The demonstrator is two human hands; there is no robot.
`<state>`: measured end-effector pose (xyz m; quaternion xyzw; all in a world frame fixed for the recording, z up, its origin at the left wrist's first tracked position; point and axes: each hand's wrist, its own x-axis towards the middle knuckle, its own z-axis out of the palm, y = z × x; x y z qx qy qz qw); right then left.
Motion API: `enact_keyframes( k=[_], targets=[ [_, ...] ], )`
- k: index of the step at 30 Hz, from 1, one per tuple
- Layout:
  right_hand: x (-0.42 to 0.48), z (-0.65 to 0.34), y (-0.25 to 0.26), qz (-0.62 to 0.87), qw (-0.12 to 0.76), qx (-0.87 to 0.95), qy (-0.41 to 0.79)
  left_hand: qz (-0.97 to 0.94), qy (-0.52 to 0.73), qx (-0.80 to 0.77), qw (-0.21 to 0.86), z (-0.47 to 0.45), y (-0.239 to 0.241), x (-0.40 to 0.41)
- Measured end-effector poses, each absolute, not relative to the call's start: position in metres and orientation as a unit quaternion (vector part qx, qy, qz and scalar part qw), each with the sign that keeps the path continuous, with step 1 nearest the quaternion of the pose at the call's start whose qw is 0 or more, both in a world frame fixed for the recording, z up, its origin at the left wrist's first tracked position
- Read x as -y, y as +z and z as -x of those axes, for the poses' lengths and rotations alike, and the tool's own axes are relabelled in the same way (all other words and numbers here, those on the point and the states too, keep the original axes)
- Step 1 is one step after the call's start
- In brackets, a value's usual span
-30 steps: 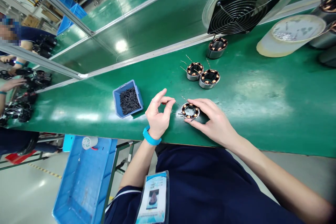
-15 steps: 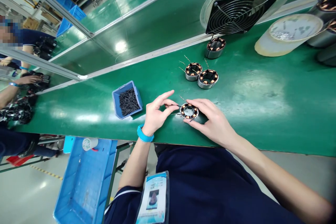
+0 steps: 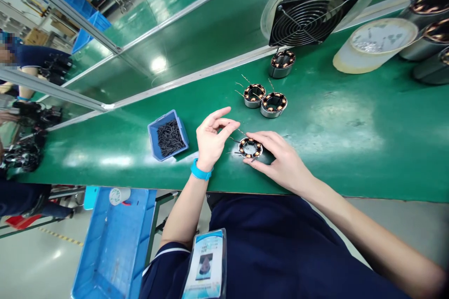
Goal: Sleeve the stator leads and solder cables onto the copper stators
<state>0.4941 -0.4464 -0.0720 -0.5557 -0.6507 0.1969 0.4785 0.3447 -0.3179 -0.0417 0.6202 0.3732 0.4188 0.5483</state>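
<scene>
My right hand (image 3: 282, 156) grips the right side of a motor stator (image 3: 240, 150), a metal ring with copper windings, resting on the green bench. Thin black sleeves sit on some of its wire leads, at the left and lower edges. My left hand (image 3: 214, 136) is closed in a pinch, thumb against fingertips, at the end of a twisted copper wire lead (image 3: 242, 131) rising from the stator's upper left. Left of that hand stands a blue bin (image 3: 151, 142) holding many short black sleeves (image 3: 170, 136).
Beyond my hands stand three more stators, one (image 3: 274, 111) nearest. A black fan (image 3: 308, 18), a whitish tub (image 3: 354, 58) and larger stators (image 3: 409, 46) are farther back and right. A blue crate (image 3: 115, 243) is below the bench at left; a co-worker's sleeve (image 3: 40, 58) shows far left.
My left hand has moved up from the lead at the stator's left, where a black sleeve now sits, to the upper twisted lead. My right hand keeps its grip on the stator.
</scene>
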Motion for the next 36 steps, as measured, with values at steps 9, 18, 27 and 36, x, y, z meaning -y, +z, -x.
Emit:
enact_keyframes(
  k=[9,18,27,36],
  targets=[
    [0.447,-0.494,-0.072,0.556,0.479,0.649,0.197,-0.612,0.368,-0.351,0.605,-0.339,-0.039,0.312],
    [0.446,-0.494,-0.072,0.555,0.481,0.649,0.2,-0.604,0.366,-0.352,0.614,-0.337,-0.04,0.31],
    [0.447,-0.494,-0.072,0.56,0.475,0.648,0.2,-0.598,0.376,-0.358,0.61,-0.335,-0.041,0.308],
    [0.447,-0.494,-0.07,0.56,0.475,0.647,0.206,-0.605,0.375,-0.351,0.608,-0.34,-0.04,0.308]
  ],
)
